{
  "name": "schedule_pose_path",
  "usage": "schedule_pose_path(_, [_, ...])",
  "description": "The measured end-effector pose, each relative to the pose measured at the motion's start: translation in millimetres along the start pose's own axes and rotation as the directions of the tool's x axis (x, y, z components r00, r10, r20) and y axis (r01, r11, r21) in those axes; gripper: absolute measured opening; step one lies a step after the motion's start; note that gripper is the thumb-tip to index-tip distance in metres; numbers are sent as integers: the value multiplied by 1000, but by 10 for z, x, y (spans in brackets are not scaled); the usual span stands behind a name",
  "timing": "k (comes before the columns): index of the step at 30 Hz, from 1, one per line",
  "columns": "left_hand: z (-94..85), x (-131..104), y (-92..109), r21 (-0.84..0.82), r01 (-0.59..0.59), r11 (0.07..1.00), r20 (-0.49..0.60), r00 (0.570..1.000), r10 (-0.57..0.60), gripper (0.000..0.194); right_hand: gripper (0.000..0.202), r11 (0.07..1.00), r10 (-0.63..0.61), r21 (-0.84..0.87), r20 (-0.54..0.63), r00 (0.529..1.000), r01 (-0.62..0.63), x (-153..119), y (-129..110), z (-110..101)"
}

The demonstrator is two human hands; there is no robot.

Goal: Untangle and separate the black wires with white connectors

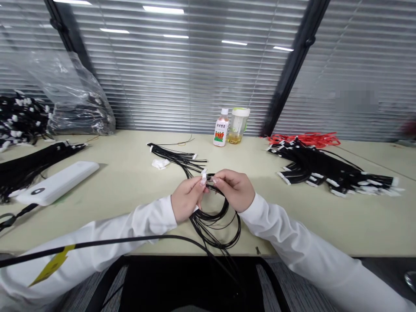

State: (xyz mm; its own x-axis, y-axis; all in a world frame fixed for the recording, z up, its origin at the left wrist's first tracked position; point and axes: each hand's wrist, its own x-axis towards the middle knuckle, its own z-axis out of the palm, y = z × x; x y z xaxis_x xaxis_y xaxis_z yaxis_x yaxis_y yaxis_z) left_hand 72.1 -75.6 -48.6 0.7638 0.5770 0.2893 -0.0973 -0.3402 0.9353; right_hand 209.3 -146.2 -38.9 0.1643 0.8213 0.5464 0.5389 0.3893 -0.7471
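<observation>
Connector (203, 175), white and roughly upright at frame centre, sits pinched in the left hand (187, 199), the right hand (237, 189) just rightward, fingertips seemingly gripping black wires (210, 175).

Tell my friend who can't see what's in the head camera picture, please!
A person's left hand pinches a small white piece above a pale table, with the right hand close beside it. Black wires lie coiled underneath; a labelled bottle and a lidded clear cup stand behind, with more black bundles at both sides.
</observation>
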Motion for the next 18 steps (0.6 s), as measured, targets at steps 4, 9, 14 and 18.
schedule_pose_path(4, [13,-8,-1,-24,11,1000,-10,1000,-11,35,18,1000,3,1,-50,999,-3,-25,9,38])
schedule_pose_path(9, [56,-29,4,-19,8,1000,-9,1000,-9,36,18,1000,-1,-7,-137,991,0,-53,7,100])
schedule_pose_path(14, [75,-18,45,-52,49,997,-44,998,-51,37,17,992,-85,-103,-163,983,69,-47,-67,67])
schedule_pose_path(18, [70,-20,62,-38,35,999,-48,998,-37,38,16,950,-212,-262,-152,965,168,-45,-142,-2])
